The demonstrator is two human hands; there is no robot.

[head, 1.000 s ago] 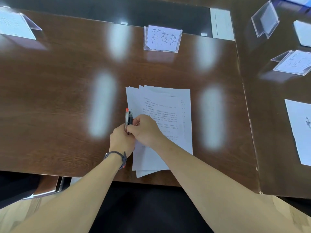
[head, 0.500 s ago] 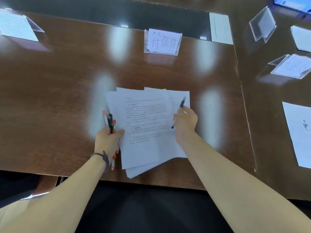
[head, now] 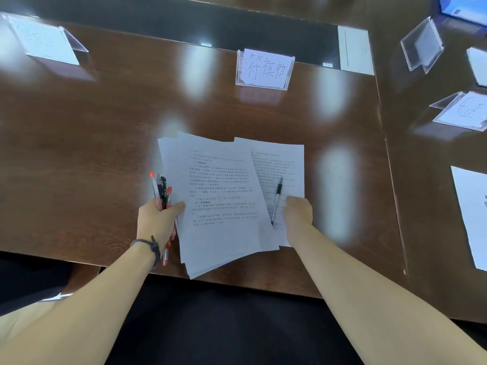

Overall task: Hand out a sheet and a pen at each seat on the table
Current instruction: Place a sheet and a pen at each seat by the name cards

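Note:
A stack of printed sheets [head: 218, 196] lies near the front edge of the brown table [head: 92, 154], tilted a little to the left. My left hand [head: 158, 219] grips the stack's left edge together with a bundle of red and black pens [head: 161, 192]. One sheet [head: 279, 164] lies flat on the table to the right, partly under the stack. A single black pen [head: 276, 200] rests on that sheet. My right hand [head: 297, 217] sits fisted on the sheet just right of the pen; whether it touches the pen is unclear.
A clear name card holder [head: 264, 69] stands behind the sheets. Another name card holder [head: 44, 39] stands far left, and two more [head: 421, 44] [head: 463, 111] on the right table section. A white sheet [head: 471, 214] lies at the right edge, a paper strip [head: 355, 50] at the back.
My right hand took one pen from the bundle, carried it right and set it down on the right sheet. My left hand pulled the stack and the remaining pens to the left.

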